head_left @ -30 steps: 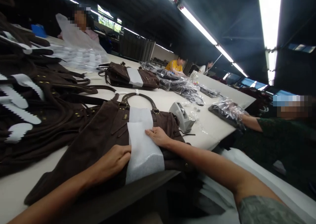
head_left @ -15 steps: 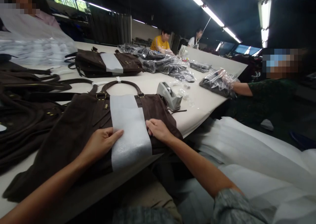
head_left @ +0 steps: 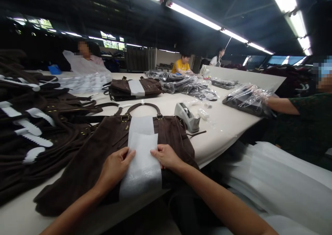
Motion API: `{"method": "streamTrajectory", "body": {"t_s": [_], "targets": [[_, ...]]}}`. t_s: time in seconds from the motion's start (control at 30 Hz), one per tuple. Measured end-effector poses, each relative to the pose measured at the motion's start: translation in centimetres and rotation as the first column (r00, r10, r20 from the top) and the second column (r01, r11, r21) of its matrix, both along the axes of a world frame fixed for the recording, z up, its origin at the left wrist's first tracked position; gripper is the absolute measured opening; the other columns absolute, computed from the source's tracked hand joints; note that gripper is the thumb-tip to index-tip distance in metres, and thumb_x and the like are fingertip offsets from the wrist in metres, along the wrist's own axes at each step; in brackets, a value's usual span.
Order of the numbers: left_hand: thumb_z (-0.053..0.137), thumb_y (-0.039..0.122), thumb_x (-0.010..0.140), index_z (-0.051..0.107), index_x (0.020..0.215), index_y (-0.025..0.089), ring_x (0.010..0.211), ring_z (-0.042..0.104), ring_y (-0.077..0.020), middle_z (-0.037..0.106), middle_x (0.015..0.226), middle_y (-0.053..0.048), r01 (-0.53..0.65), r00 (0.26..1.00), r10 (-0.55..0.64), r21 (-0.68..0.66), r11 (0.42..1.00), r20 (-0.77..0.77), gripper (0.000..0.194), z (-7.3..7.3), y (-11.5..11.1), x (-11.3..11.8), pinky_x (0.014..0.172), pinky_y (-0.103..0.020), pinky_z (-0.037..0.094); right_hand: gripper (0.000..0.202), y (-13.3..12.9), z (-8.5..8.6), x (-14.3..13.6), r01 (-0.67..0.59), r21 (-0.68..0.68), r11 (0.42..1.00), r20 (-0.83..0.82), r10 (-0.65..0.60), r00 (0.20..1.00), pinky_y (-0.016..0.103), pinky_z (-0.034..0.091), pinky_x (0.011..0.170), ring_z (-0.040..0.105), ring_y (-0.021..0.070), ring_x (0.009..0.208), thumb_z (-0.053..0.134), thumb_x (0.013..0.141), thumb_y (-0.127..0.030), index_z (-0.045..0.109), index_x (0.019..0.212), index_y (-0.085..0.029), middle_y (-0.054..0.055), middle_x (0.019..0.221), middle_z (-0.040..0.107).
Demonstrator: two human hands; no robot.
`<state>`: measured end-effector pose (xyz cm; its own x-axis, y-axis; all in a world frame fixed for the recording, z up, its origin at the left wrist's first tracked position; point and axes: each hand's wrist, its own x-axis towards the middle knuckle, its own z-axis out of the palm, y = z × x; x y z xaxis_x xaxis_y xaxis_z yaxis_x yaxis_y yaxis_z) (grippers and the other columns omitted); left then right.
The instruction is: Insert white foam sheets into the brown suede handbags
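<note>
A dark brown handbag (head_left: 98, 148) lies flat on the pale table, its looped handle pointing away from me. A translucent white foam strip (head_left: 141, 162) runs down over its middle and past its near edge. My left hand (head_left: 116, 164) pinches the strip's left edge between thumb and fingers. Opposite it, my right hand (head_left: 167, 156) grips the right edge, its fingertips partly hidden. Between them the strip's overlapping upper end stands slightly raised. Just beyond the bag's right corner is a grey tape dispenser (head_left: 188, 117).
Brown bags with white-wrapped parts (head_left: 26, 124) pile up at left. Farther back lie another wrapped bag (head_left: 136, 88) and plastic-covered bags (head_left: 181, 83). A person's arm (head_left: 282, 104) reaches in from the right over a plastic-covered bag. White sheets (head_left: 280, 179) are stacked at lower right.
The view has turned left and tilted up. My right hand has gone from lying beside the strip to gripping its edge, and an overlapping strip end now shows between my hands.
</note>
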<state>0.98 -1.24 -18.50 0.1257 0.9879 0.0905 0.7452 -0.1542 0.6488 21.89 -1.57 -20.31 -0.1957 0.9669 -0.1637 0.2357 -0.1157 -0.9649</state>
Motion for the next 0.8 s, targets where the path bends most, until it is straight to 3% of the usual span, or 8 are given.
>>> {"method": "streamTrajectory", "body": {"t_s": [0.1,0.17,0.23,0.3,0.37,0.5,0.63,0.8], "targets": [[0.047,0.06,0.076,0.062,0.076,0.019,0.078,0.06,-0.0221,0.062,0.101,-0.01,-0.086,0.995,0.083,0.067,0.994,0.046,0.044,-0.6,0.2,-0.2,0.069,-0.032,0.047,0.031,0.2,-1.0,-1.2,0.077,0.244,0.967,0.061,-0.095,0.994,0.019,0.028,0.047,0.041,0.0073,0.05,0.065,0.082,-0.035,0.049,0.062,-0.017,-0.005,0.054,0.047],[0.05,0.058,0.073,0.065,0.081,0.017,0.088,0.061,-0.0248,0.055,0.122,-0.015,-0.112,0.991,0.107,0.065,0.992,0.078,0.045,-1.0,0.5,-0.3,0.077,-0.035,0.049,0.029,0.2,-1.0,-1.3,0.073,0.242,0.968,0.099,-0.1,0.99,0.019,0.027,0.046,0.041,0.007,0.051,0.067,0.08,-0.032,0.05,0.062,-0.017,-0.005,0.056,0.048],[0.046,0.057,0.075,0.063,0.079,0.018,0.084,0.061,-0.0238,0.06,0.111,-0.013,-0.085,0.994,0.084,0.007,0.996,0.071,0.043,-1.0,0.7,-0.5,0.076,-0.035,0.048,0.025,0.6,-0.2,-0.8,-0.019,0.078,0.997,0.111,0.01,0.994,0.018,0.03,0.042,0.043,0.0073,0.045,0.064,0.084,-0.032,0.054,0.068,-0.017,-0.004,0.055,0.051],[0.041,0.056,0.079,0.057,0.073,0.02,0.074,0.059,-0.0213,0.062,0.083,-0.005,-0.047,0.997,0.051,-0.059,0.997,0.057,0.04,-0.8,0.7,-0.5,0.068,-0.031,0.044,0.032,2.1,1.4,0.0,-0.158,-0.142,0.977,0.086,0.171,0.982,0.019,0.036,0.04,0.048,0.009,0.041,0.057,0.091,-0.04,0.055,0.072,-0.016,-0.002,0.057,0.056],[0.039,0.055,0.082,0.051,0.069,0.021,0.067,0.056,-0.0198,0.055,0.066,-0.001,-0.03,0.998,0.035,-0.099,0.995,0.044,0.038,-0.5,0.5,-0.4,0.062,-0.029,0.039,0.045,4.9,3.4,0.4,-0.155,-0.27,0.95,0.111,0.191,0.975,0.021,0.041,0.04,0.054,0.0112,0.042,0.046,0.096,-0.051,0.055,0.071,-0.015,0.002,0.059,0.06],[0.036,0.049,0.083,0.048,0.069,0.021,0.072,0.058,-0.0206,0.058,0.071,-0.002,-0.039,0.999,0.038,-0.088,0.995,-0.014,0.034,-0.1,0.3,-0.1,0.065,-0.029,0.038,0.048,13.1,6.3,-0.5,0.133,-0.189,0.973,0.312,-0.069,0.948,0.019,0.045,0.044,0.058,0.0115,0.047,0.04,0.099,-0.05,0.055,0.073,-0.013,0.005,0.059,0.06],[0.033,0.05,0.085,0.048,0.072,0.022,0.077,0.06,-0.0214,0.06,0.08,-0.003,-0.043,0.998,0.041,-0.063,0.997,-0.04,0.034,-0.3,0.4,-0.1,0.07,-0.031,0.04,0.034,20.0,6.2,-2.3,0.274,-0.044,0.961,0.454,-0.225,0.862,0.023,0.047,0.05,0.063,0.0169,0.058,0.064,0.088,-0.043,0.062,0.079,-0.01,0.009,0.065,0.065],[0.032,0.048,0.085,0.04,0.068,0.023,0.072,0.057,-0.02,0.054,0.074,-0.002,-0.052,0.999,0.053,-0.054,0.997,0.002,0.031,-0.7,0.5,-0.3,0.068,-0.031,0.04,0.029,21.7,3.9,-1.2,0.375,0.085,0.923,0.537,-0.359,0.763,0.024,0.052,0.062,0.069,0.0213,0.08,0.068,0.082,-0.032,0.068,0.097,-0.007,0.016,0.09,0.072]]}}
